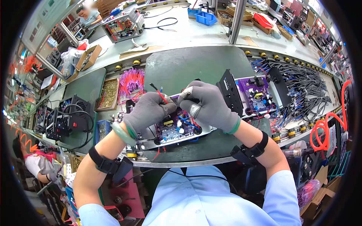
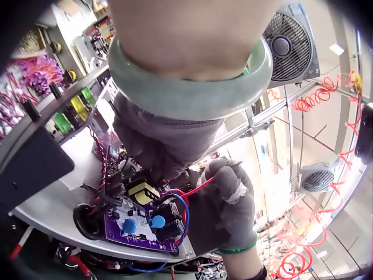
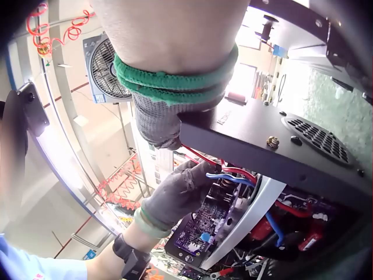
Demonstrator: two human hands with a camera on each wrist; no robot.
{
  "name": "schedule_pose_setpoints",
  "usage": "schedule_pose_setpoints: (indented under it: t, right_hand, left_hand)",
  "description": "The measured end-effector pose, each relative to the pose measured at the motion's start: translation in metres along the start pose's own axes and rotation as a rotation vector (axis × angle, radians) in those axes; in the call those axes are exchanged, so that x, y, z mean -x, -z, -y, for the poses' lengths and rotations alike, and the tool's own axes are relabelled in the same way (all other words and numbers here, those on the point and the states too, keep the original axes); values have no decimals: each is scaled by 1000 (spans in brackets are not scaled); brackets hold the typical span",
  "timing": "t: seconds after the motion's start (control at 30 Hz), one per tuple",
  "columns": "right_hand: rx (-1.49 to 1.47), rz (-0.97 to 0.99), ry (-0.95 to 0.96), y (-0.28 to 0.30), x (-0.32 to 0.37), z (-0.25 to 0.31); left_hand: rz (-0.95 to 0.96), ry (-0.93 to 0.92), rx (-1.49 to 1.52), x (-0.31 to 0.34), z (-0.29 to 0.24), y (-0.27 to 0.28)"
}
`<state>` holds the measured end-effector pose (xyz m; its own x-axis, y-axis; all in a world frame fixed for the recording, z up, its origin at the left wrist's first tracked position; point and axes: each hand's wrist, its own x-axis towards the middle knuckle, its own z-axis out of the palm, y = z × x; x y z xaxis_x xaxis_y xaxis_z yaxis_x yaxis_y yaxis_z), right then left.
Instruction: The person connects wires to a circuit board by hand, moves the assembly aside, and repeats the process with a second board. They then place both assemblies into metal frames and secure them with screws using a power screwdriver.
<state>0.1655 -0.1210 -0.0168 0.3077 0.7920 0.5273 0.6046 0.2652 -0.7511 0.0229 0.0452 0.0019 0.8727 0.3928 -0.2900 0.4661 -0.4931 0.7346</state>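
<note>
Both hands wear grey gloves and work close together above an opened unit with a purple circuit board (image 1: 169, 132) on a metal chassis. My left hand (image 1: 149, 110) has its fingers curled over the board's left side, and a red wire (image 1: 163, 98) with a dark end sticks up from its grip. The right hand (image 1: 209, 103), with tape on its fingertips, pinches a red wire (image 2: 202, 186) that runs down toward the board in the left wrist view. Blue wires (image 3: 230, 177) loop beside the board. The fingers hide the wire ends between the hands.
A black panel (image 1: 229, 92) stands upright right of the hands, beside a second purple board (image 1: 256, 94). Grey cables (image 1: 309, 86) are heaped farther right. Pink-and-red wire bundles (image 1: 131, 81) and a screw tray (image 1: 107, 95) lie at left. Black units (image 1: 68, 118) stand beyond.
</note>
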Motion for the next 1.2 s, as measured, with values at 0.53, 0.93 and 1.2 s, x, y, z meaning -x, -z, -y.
schedule_pose_setpoints:
  t: [0.53,0.93,1.2]
  right_hand:
    - [3,-7,12,1,-2,-1]
    - [3,5,-22,-3,-2,3]
    - [-53,27,-111,2,1,11]
  left_hand:
    - [-86,-218,43,-1,16,-13]
    - [-211,-468,-495,11,1,-29]
    - [-83,-277,-355,5,1,-20]
